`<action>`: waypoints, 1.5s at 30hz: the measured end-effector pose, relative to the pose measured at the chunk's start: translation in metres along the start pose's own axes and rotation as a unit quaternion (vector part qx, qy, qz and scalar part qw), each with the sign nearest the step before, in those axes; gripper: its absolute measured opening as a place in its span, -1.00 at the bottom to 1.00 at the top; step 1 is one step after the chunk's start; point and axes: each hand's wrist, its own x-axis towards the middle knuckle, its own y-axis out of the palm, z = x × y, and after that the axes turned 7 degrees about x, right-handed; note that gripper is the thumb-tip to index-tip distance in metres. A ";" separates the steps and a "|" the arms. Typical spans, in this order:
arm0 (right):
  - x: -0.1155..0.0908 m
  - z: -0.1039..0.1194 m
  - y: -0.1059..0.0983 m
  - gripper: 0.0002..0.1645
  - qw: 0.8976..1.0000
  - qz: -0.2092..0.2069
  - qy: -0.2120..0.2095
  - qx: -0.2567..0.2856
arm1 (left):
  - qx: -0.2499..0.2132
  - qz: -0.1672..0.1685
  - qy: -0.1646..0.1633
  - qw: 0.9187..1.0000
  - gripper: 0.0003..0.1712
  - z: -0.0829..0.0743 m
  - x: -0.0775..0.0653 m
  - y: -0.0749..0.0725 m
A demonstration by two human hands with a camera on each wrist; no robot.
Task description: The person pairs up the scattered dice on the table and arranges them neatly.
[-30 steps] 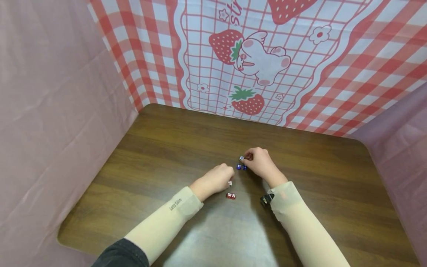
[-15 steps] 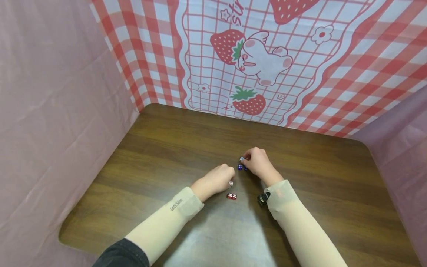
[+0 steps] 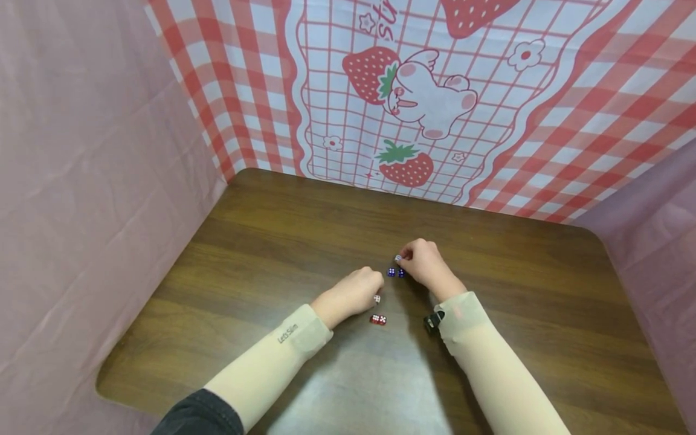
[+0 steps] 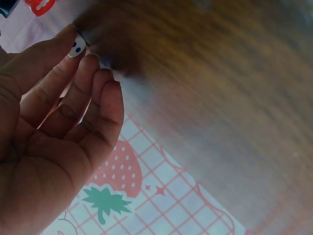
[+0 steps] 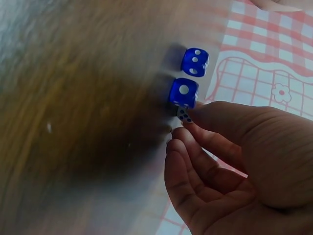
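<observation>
My left hand [image 3: 354, 290] pinches a white die [image 4: 77, 46] with blue pips between thumb and index finger, low over the wooden table. Just in front of it on my side lie two red dice [image 3: 378, 319] side by side. Another white die [image 5: 184, 115] is pinched by my right hand [image 3: 426, 264], right beside two blue dice [image 5: 184, 92] resting on the table. In the right wrist view the nearer blue die partly hides the white one. A small gap separates the two blue dice in the head view.
The brown wooden table [image 3: 293, 223] has rounded corners. A red-and-white checked cloth [image 3: 261, 96] with strawberries hangs along its far edge. Pink cloth [image 3: 98, 181] hangs at the left side. A black wrist strap [image 3: 433, 322] sits at my right sleeve.
My right hand has shifted slightly right with its white die, after a small move left. The left hand holds its die in the same place.
</observation>
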 end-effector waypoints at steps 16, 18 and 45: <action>-0.014 -0.007 -0.015 -0.90 1.000 0.007 0.008 -0.013 | -0.009 0.002 -0.002 1.000 -0.68 0.000 0.000 0.001; -0.016 -0.009 -0.016 -0.89 1.000 0.007 0.008 -0.011 | -0.009 0.001 -0.002 1.000 -0.68 0.001 0.001 0.002; -0.056 -0.009 -0.018 -0.91 0.998 0.054 0.023 0.009 | -0.014 -0.003 -0.004 1.000 -0.67 0.001 -0.001 0.001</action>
